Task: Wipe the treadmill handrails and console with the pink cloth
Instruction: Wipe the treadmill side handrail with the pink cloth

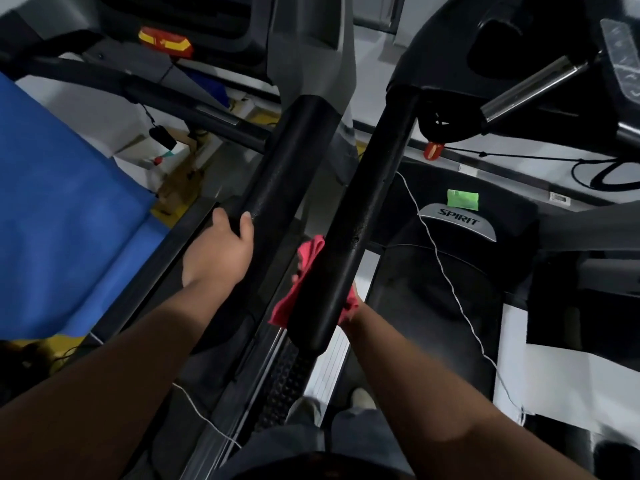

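Note:
Two black padded handrails run side by side through the middle of the view. My left hand [221,251] grips the left handrail [294,168], thumb on top and fingers curled round its far side. The right handrail [356,216] belongs to the treadmill marked SPIRIT. My right hand [353,310] is mostly hidden under that rail and holds the pink cloth [304,282] wrapped round the rail's underside near its free end. Pink folds stick out on both sides of the rail. The console [620,53] shows at the top right edge.
A blue mat [65,209] covers the left treadmill's deck. A red safety key [433,150] hangs on a black cord below the right console, and a chrome grip bar [530,88] juts out. A thin white cord [446,271] crosses the belt. My shoes [332,403] stand below.

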Demonstrator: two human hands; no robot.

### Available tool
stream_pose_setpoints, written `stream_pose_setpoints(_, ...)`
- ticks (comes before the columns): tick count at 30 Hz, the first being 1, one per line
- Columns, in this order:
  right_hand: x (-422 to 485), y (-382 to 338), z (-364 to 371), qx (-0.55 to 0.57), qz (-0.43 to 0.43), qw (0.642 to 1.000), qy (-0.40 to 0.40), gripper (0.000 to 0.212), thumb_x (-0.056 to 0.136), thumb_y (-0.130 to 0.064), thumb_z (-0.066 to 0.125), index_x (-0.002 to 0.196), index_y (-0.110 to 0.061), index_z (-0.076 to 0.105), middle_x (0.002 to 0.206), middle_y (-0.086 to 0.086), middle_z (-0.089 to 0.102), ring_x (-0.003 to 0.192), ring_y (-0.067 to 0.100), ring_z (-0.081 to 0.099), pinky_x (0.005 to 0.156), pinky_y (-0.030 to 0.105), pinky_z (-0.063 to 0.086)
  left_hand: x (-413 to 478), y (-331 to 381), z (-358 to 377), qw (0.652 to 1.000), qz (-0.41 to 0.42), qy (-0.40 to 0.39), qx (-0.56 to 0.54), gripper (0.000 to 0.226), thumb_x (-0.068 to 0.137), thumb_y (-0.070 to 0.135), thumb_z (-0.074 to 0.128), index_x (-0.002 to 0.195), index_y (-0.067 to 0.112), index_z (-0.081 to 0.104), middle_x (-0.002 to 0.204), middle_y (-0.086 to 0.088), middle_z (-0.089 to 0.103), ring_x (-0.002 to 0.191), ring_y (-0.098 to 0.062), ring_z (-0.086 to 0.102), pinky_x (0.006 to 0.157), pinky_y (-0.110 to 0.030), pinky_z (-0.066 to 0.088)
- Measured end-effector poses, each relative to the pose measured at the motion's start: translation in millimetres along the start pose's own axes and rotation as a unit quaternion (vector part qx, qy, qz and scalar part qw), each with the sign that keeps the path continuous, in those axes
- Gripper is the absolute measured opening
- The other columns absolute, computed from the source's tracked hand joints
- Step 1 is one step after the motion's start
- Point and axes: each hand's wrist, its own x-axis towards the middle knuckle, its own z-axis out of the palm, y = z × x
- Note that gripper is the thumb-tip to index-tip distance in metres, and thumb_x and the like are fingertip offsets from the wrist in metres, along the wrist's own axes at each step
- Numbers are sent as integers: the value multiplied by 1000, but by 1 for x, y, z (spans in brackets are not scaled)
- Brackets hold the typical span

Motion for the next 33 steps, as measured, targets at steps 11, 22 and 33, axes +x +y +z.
stream_pose_setpoints(11,-23,-15,6,82,-24,988,126,33,93,-24,27,87,-11,57,79,10,62,73,25,60,70,30,52,-1,-3,2,1000,16,14,-14,60,101,48,20,138,4,31,80,-12,52,70,-27,49,54,-34,34)
stream_pose_setpoints(22,-96,2,18,-370,-276,870,172,61,97,-40,45,150,-28,17,131,12,32,117,29,46,96,28,34,-4,-5,4,999,16,29,-11,61,100,49,19,137,2,33,87,-19,59,70,-29,49,56,-35,35)
stream_pose_setpoints(33,-78,-3,72,-839,-317,412,163,31,83,-30,57,104,-10,67,118,17,48,104,29,46,84,34,39,-6,-5,1,999,25,20,-20,61,101,48,21,136,0,34,103,-24,62,84,-36,58,59,-36,36)
